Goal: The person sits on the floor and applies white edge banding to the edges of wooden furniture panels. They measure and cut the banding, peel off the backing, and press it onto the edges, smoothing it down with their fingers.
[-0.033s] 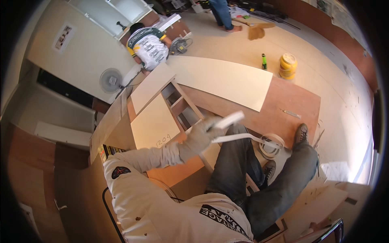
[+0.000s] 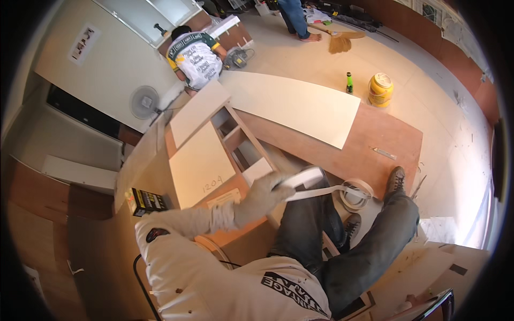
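Note:
My left hand [image 2: 261, 201], in a pale work glove, is closed around a long white edging strip [image 2: 315, 192]. The strip doubles back in the grip, its folded part poking out past the fingers over my thigh. Its other run reaches a coil of the same banding [image 2: 356, 194] on the floor between my legs. Beneath the forearm lies a wooden cabinet frame [image 2: 247, 134] with open compartments. A cream panel [image 2: 199, 163] with handwriting sits on that frame. My right hand does not show.
A black and yellow box [image 2: 145, 202] stands beside my left elbow. Ahead lie a white board [image 2: 300, 104] and a brown panel [image 2: 393, 128], with a green bottle [image 2: 349, 83] and yellow tub [image 2: 380, 90] beyond. A crouching person [image 2: 195, 60] works near a fan [image 2: 144, 101].
My left hand has come slightly down, still gripping the strip. The folded part of the strip has dropped and swung a little. The view has shifted slightly.

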`<action>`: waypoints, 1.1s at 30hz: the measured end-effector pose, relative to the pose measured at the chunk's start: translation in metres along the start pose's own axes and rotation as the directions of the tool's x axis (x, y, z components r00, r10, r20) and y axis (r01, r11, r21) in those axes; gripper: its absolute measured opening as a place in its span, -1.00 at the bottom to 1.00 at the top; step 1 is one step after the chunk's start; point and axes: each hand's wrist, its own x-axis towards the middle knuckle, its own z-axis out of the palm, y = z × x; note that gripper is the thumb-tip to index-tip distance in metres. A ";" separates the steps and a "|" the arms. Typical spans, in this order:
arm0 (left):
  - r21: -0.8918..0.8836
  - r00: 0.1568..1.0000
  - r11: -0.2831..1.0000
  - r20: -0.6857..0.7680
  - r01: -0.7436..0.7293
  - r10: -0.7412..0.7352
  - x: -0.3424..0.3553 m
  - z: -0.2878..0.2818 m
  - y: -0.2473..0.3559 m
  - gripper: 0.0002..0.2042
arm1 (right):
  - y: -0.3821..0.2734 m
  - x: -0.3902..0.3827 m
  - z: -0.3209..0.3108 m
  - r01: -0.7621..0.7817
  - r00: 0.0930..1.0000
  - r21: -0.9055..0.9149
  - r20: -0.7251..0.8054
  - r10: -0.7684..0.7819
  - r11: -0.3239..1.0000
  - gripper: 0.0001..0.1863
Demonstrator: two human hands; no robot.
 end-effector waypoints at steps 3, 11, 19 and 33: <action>-0.094 1.000 0.995 0.016 0.023 -0.022 -0.039 0.010 -0.015 -0.61 | -0.032 -0.001 -0.024 0.059 0.998 -0.147 -0.022 -0.063 0.987 -0.52; -0.043 0.877 0.920 -0.324 -0.389 0.356 0.001 -0.019 -0.049 -0.67 | -0.070 0.021 -0.140 0.237 0.938 -0.636 -0.048 -0.344 0.735 -0.59; -0.341 0.840 0.877 -0.530 -0.340 0.119 0.026 -0.066 -0.083 -0.68 | -0.181 -0.132 -0.388 0.706 0.657 0.029 -0.402 -0.638 0.708 -0.09; -0.463 0.727 0.726 -0.683 -0.509 0.074 0.043 -0.144 -0.074 -0.65 | -0.326 -0.554 -0.425 0.921 0.358 0.162 0.009 -0.934 0.355 -0.43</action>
